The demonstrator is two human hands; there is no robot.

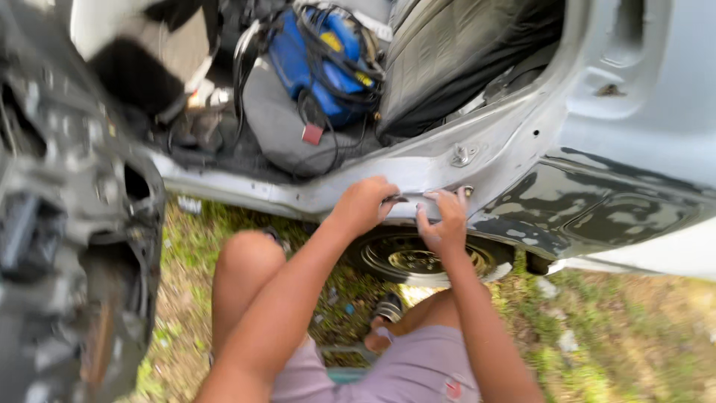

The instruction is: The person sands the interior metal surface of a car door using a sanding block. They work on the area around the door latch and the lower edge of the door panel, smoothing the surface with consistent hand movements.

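Hands meet at the grey painted metal door sill (350,195) of the car. Left hand (363,205) closes on a thin dark metal tool (397,198), pressing it flat against the sill; right hand (444,222) pinches its other end, steadying it. Wheel (418,259) sits directly below.

Far centre, inside the cabin I face: a blue machine (317,56) wrapped in black cables (339,67), resting against a grey cushion (280,127); a small red tag (312,133) hangs just below it. Far right of it, a dark seat back (455,56) leans. Left, an open door's stripped inner face (67,224), blurred. Near, below the body, a wheel (418,260) stands on sparse grass (634,336), my knee (246,257) left of it.
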